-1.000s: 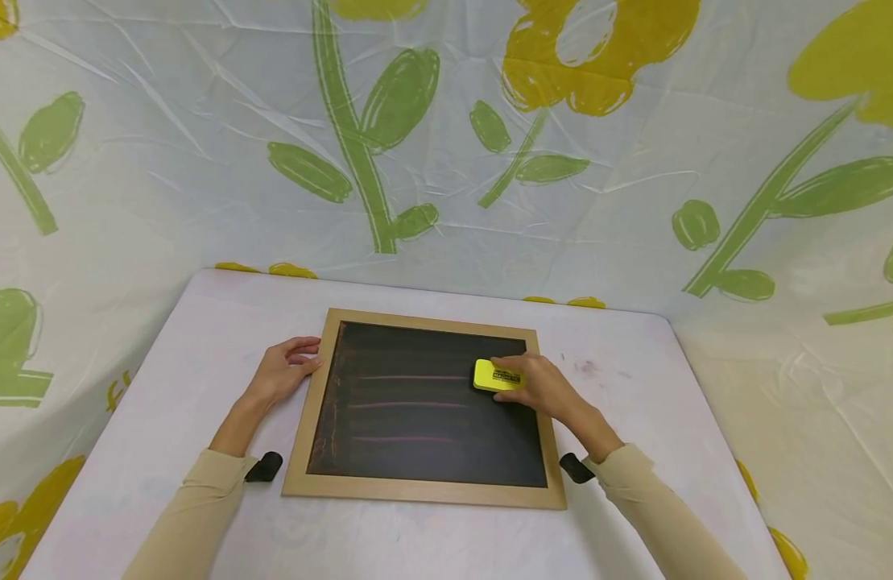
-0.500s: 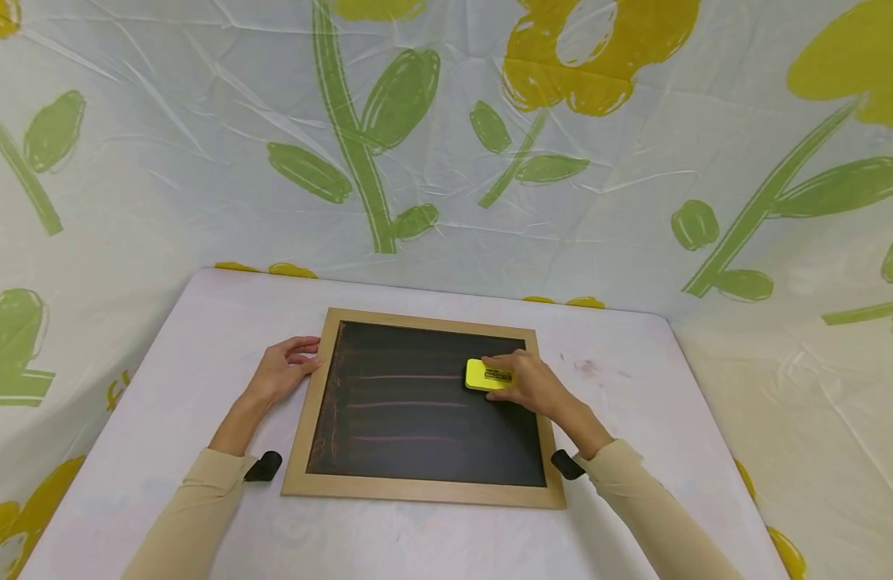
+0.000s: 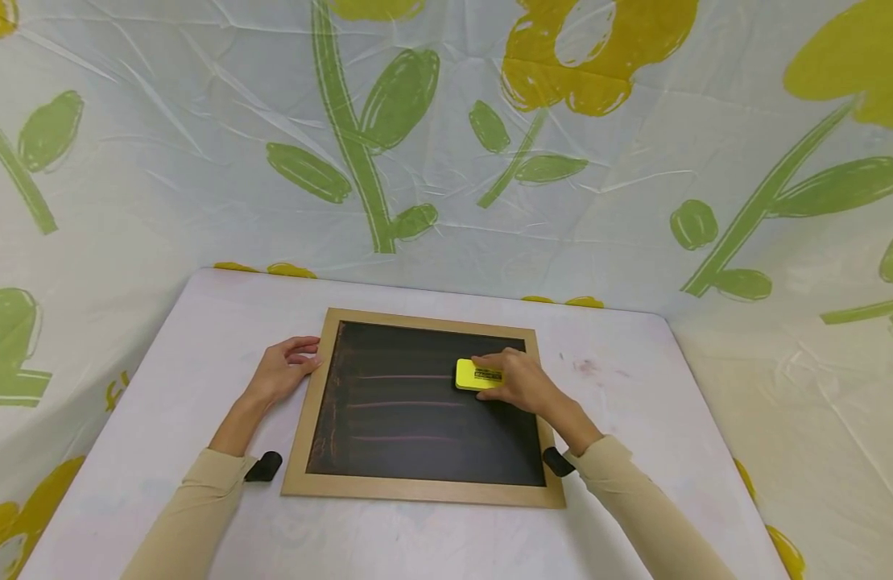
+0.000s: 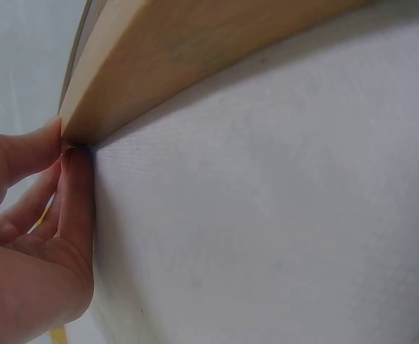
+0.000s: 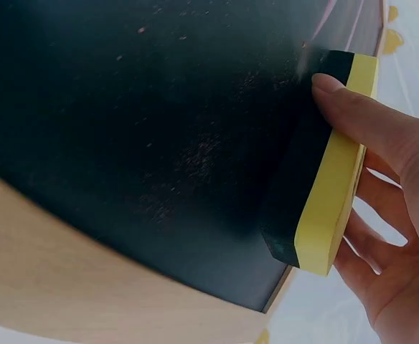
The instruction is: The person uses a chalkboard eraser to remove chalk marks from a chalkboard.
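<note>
A chalkboard [image 3: 410, 467] in a light wooden frame lies flat, with three pink chalk lines [image 3: 406, 404] across it. My right hand [image 3: 522, 383] pinches a yellow and black eraser [image 3: 468, 375], thumb on one long side and fingers on the other. In the right wrist view, the eraser's black felt side [image 5: 306, 165] faces the board, close over its dark surface. At the board's left side, my left hand [image 3: 281, 372] holds the frame's edge. The left wrist view has its thumb at the wooden frame [image 4: 152, 72] and its fingertips low, by the table.
The board lies on a white table [image 3: 388, 540] with faint pink smudges right of it. Behind and at both sides hangs a sheet [image 3: 446, 266] printed with flowers. Dusty specks [image 5: 202, 158] mark the board near the eraser.
My right hand has slid the eraser leftward over the board, to the right end of the top pink line. My left hand and the board have stayed in place.
</note>
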Demonstrator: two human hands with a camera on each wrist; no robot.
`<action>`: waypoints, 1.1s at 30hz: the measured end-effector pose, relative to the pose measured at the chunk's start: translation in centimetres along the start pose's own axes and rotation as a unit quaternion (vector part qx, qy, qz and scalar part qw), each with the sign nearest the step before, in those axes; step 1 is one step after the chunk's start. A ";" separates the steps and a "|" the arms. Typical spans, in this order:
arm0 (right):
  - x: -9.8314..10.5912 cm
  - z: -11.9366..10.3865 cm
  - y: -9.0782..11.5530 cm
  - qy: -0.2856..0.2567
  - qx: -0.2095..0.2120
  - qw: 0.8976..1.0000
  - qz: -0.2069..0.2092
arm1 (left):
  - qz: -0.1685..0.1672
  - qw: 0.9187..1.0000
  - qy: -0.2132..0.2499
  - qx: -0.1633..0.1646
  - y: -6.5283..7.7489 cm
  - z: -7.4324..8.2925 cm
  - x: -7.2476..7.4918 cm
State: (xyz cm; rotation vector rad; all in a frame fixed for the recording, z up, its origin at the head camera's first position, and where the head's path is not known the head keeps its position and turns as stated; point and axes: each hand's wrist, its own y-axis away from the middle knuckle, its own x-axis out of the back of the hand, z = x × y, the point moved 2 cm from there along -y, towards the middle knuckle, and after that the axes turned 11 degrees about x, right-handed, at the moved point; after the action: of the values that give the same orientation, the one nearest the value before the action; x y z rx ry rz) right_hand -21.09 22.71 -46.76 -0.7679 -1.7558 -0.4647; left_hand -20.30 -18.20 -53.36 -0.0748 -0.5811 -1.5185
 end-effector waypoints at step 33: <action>-1.1 -2.6 -3.6 -0.008 0.030 0.999 -0.022 | 0.001 1.000 -0.009 -0.002 0.1 0.1 -0.1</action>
State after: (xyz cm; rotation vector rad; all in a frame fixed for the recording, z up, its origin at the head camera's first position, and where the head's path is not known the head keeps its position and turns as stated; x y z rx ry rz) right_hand -21.56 18.15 -46.73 -0.6942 -1.7968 -0.4341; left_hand -20.20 -18.07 -53.30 -0.0926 -0.5923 -1.5185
